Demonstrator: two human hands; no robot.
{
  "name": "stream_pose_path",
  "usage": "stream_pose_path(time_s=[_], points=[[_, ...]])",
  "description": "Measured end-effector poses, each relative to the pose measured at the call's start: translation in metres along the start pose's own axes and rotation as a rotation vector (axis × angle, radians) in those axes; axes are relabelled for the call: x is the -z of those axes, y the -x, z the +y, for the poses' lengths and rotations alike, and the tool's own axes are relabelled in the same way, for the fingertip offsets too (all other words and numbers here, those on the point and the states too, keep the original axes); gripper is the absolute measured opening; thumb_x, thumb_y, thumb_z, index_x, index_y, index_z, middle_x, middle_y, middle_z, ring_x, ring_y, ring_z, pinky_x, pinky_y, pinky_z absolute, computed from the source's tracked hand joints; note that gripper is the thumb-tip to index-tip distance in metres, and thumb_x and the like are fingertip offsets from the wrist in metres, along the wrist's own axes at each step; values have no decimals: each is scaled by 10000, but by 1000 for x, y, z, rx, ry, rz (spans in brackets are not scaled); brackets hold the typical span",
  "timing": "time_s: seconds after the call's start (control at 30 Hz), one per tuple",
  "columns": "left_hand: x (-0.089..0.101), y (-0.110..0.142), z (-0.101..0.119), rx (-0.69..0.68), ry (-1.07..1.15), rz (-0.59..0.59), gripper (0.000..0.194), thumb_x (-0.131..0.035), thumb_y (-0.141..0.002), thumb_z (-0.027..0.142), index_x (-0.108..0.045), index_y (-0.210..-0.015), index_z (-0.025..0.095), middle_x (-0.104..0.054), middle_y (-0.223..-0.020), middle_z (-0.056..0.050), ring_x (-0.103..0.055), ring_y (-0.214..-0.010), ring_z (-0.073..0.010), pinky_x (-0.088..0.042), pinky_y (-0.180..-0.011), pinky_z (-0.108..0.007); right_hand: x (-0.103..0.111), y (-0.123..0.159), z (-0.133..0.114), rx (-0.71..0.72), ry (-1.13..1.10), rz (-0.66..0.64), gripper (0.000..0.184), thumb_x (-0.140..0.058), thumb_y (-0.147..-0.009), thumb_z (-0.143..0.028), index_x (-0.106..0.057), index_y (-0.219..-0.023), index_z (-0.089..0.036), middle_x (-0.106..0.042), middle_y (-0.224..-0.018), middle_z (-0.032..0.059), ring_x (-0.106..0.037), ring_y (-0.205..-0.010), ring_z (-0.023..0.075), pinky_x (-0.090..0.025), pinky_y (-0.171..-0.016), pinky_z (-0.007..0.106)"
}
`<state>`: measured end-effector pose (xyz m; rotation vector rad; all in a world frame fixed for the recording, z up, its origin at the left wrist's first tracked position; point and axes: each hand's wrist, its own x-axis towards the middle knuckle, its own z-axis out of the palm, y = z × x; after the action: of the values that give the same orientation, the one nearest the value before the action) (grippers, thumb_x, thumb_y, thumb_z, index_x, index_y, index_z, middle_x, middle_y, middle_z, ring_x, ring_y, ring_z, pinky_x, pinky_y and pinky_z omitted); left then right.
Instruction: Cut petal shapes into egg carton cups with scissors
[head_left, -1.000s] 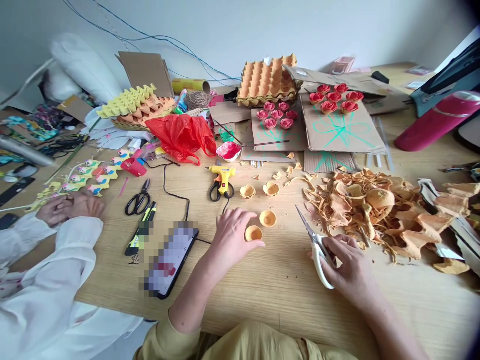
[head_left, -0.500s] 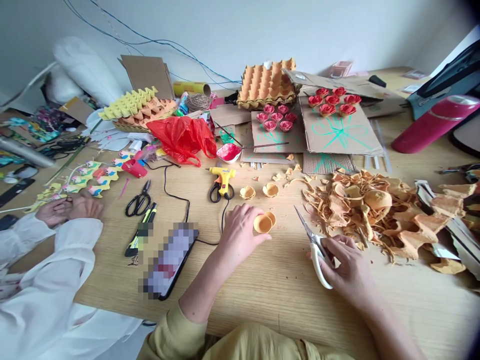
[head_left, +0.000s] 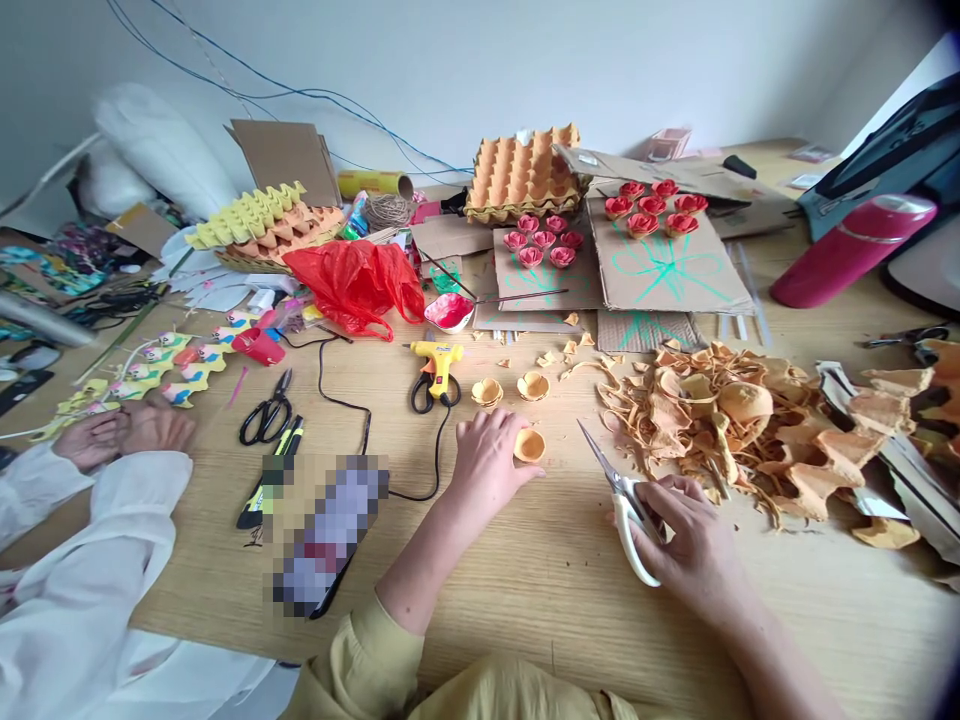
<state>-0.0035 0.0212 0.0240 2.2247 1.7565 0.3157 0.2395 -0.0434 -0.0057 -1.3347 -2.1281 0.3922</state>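
My left hand [head_left: 487,455] is closed around a small round egg-carton cup [head_left: 529,446], thumb on the near side and fingers over its left edge. The cup faces up at table height; whether a second cup sits inside it I cannot tell. In my right hand [head_left: 686,540] are white-handled scissors [head_left: 628,530], their slim blades pointing up and left towards the cup. Just beyond my left hand stand two petalled egg-carton flowers, the left flower [head_left: 487,392] and the right flower [head_left: 534,386].
A yellow glue gun [head_left: 435,365] stands left of the flowers. Torn carton scraps [head_left: 697,410] heap up at right, near a red flask [head_left: 851,250]. Red-painted flowers [head_left: 651,205] rest on cardboard at the back. A phone [head_left: 334,540] and a co-worker's hands [head_left: 127,430] are at left.
Two cups showed side by side at my left hand; now only one shows. The view has shifted slightly. My right hand still holds the scissors in much the same pose.
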Motion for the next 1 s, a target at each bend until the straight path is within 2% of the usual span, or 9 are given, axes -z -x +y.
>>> stream_pose_path(time_s=[0.13, 0.23, 0.33, 0.7, 0.93, 1.0], points=[[-1, 5, -2, -24, 79, 3, 526, -802, -716, 403, -581, -1172, 260, -650, -1192, -51, -557, -1113, -289, -379, -892, -421, 0, -1, 0, 1, 14, 0, 163, -553, -901, -245, -461, -766, -246, -531, -603, -36, -497, -609, 173, -390, -710, 327], [-2, 9, -4, -37, 108, 16, 441, -702, -826, 375, -578, -1229, 247, -644, -1235, -63, -565, -1128, -279, -392, -906, -421, -1, -1, 0, 9, 22, 0, 185, -553, -915, -268, -452, -761, -244, -533, -601, -39, -492, -595, 165, -385, -704, 326], [-5, 13, -6, -40, 126, 34, 394, -658, -866, 326, -585, -1244, 242, -650, -1247, -64, -578, -1119, -269, -406, -901, -419, -1, -1, 0, 22, 26, 3, 226, -548, -923, -278, -428, -735, -241, -513, -584, -48, -477, -572, 154, -375, -689, 320], [-13, 11, -9, -33, 397, 70, 368, -712, -787, 141, -611, -1136, 206, -680, -1184, -70, -609, -1090, -240, -459, -965, -405, -2, -3, -2, 19, 27, 9, 226, -550, -909, -267, -431, -719, -242, -506, -573, -51, -469, -556, 149, -373, -671, 316], [-15, 11, -10, -45, 492, 88, 351, -699, -775, 135, -619, -1106, 221, -679, -1153, -64, -619, -1082, -230, -467, -989, -414, -1, -4, -3, 3, 3, 22, 256, -549, -919, -309, -444, -696, -242, -510, -568, -40, -481, -567, 158, -386, -653, 308], [-14, 13, -7, -42, 609, 96, 369, -699, -768, 138, -610, -1117, 217, -662, -1169, -70, -620, -1083, -224, -481, -978, -396, -1, -4, -2, -3, -1, 37, 255, -551, -918, -319, -459, -694, -238, -510, -561, -35, -480, -576, 164, -387, -648, 309]])
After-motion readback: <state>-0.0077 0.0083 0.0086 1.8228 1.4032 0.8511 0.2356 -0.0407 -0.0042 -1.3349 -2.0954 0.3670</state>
